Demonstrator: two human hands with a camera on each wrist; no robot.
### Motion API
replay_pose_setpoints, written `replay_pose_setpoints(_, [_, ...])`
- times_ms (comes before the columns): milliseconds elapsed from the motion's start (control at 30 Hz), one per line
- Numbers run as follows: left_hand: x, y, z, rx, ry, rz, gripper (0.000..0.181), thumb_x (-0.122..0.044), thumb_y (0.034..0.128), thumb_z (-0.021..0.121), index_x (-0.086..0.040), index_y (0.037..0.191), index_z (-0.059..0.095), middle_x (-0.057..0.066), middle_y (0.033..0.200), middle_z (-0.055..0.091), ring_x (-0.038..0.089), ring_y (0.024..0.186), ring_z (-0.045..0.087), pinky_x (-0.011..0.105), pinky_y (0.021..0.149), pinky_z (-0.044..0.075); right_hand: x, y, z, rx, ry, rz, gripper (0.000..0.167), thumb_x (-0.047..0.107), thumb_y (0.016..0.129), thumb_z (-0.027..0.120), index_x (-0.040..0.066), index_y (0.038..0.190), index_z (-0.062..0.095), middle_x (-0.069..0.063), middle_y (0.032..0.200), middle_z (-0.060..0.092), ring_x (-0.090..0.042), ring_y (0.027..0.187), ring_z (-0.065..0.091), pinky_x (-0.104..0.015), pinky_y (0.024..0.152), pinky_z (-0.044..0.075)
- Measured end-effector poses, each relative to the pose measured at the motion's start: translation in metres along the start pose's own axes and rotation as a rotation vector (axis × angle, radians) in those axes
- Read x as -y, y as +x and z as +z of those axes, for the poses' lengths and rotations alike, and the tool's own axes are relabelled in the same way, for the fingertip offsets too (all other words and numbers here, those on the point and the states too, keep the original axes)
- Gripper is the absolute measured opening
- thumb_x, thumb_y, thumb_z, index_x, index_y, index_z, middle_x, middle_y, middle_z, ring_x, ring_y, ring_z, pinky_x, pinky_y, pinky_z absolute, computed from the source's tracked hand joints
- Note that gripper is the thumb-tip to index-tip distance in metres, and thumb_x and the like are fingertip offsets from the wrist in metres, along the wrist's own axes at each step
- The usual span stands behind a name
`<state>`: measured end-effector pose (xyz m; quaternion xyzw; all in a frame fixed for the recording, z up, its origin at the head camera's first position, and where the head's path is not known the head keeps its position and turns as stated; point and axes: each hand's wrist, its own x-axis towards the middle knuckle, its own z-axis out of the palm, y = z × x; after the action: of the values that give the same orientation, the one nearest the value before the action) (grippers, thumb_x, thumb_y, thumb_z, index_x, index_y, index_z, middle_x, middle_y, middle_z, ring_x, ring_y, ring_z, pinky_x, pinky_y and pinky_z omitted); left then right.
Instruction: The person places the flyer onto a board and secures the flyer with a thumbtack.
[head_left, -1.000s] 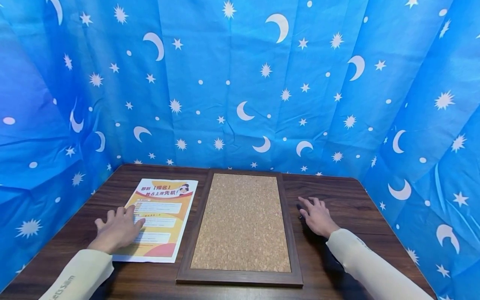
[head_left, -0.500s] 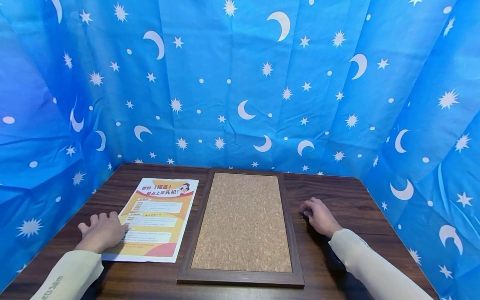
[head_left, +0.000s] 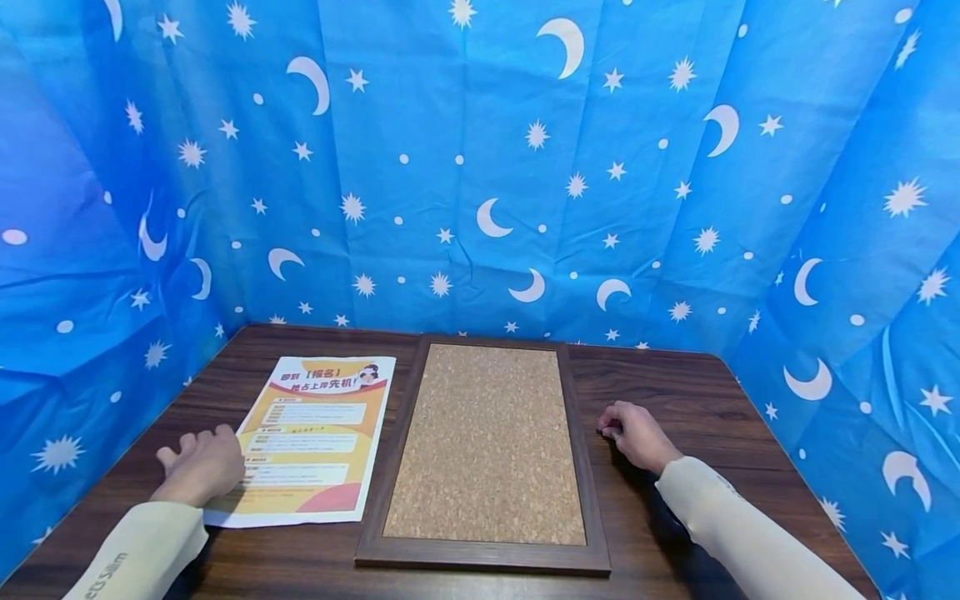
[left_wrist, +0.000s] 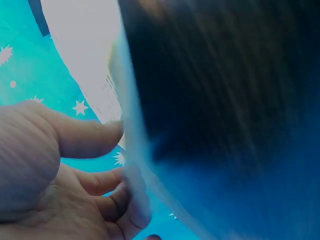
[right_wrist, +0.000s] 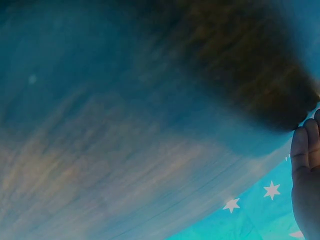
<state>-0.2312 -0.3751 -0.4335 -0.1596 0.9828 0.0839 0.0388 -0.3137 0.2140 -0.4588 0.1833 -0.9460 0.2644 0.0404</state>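
Note:
A yellow-and-white printed flyer (head_left: 315, 442) lies on the left of the dark wooden table (head_left: 652, 375). My left hand (head_left: 201, 467) pinches its lower left edge; in the left wrist view the thumb lies at the sheet's edge, with curled fingers below. A brown-framed cork board (head_left: 483, 442) lies flat in the middle. On the table to its right, my right hand (head_left: 643, 437) has curled fingers and seems to pinch a small dark object, mostly hidden, whose kind I cannot tell. The right wrist view is largely blurred and shows only part of the hand.
A blue curtain (head_left: 450, 167) printed with white moons and stars surrounds the table at the back and sides. The board's frame stands slightly proud of the tabletop, close to the flyer's right edge.
My left hand has slid left from on top of the flyer to its edge, and the flyer has shifted slightly. My right hand's fingers have curled in from a more extended pose.

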Motion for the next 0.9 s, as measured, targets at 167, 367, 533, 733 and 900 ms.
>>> replay_pose_setpoints(167, [-0.004, 0.001, -0.004, -0.02, -0.07, -0.009, 0.053, -0.001, 0.0829, 0.059, 0.024, 0.118, 0.029, 0.038, 0.096, 0.042, 0.047, 0.085, 0.041, 0.061, 0.083, 0.029, 0.0, 0.0, 0.0, 0.0, -0.01, 0.003, 0.017, -0.006, 0.085, 0.064, 0.01, 0.08, 0.063, 0.001, 0.079, 0.053, -0.016, 0.072, 0.051, -0.035, 0.072, 0.049])
replay_pose_setpoints(367, [-0.011, 0.001, -0.009, 0.019, -0.15, -0.08, 0.064, -0.002, 0.0891, 0.052, 0.023, 0.132, 0.013, 0.041, 0.103, 0.038, 0.046, 0.082, 0.045, 0.057, 0.077, 0.041, 0.0, 0.001, -0.001, 0.005, -0.009, 0.021, 0.023, -0.012, 0.084, 0.059, 0.011, 0.081, 0.059, -0.001, 0.079, 0.051, -0.018, 0.075, 0.051, -0.036, 0.073, 0.047])
replay_pose_setpoints(533, [-0.011, 0.0, -0.014, 0.015, -0.147, -0.082, 0.067, -0.006, 0.0893, 0.054, 0.022, 0.133, 0.012, 0.041, 0.101, 0.04, 0.045, 0.08, 0.046, 0.059, 0.075, 0.041, 0.002, 0.002, -0.004, -0.022, -0.017, 0.033, 0.023, -0.011, 0.085, 0.059, 0.012, 0.084, 0.059, -0.001, 0.081, 0.052, -0.019, 0.076, 0.052, -0.039, 0.076, 0.048])
replay_pose_setpoints(733, [-0.012, -0.001, -0.027, -0.007, -0.216, -0.067, 0.053, -0.005, 0.0885, 0.051, 0.025, 0.123, 0.024, 0.033, 0.089, 0.046, 0.04, 0.076, 0.049, 0.052, 0.069, 0.042, 0.008, 0.006, -0.008, -0.037, 0.013, 0.066, 0.021, -0.01, 0.086, 0.059, 0.011, 0.087, 0.06, -0.004, 0.084, 0.056, -0.02, 0.077, 0.053, -0.042, 0.078, 0.05])
replay_pose_setpoints(900, [-0.017, -0.003, -0.042, -0.029, -0.278, -0.043, 0.046, -0.006, 0.0892, 0.048, 0.025, 0.117, 0.028, 0.027, 0.083, 0.048, 0.035, 0.072, 0.052, 0.045, 0.064, 0.043, 0.015, 0.008, -0.01, -0.018, 0.019, 0.043, 0.023, -0.015, 0.083, 0.056, 0.008, 0.087, 0.058, -0.004, 0.082, 0.054, -0.02, 0.076, 0.052, -0.037, 0.071, 0.046])
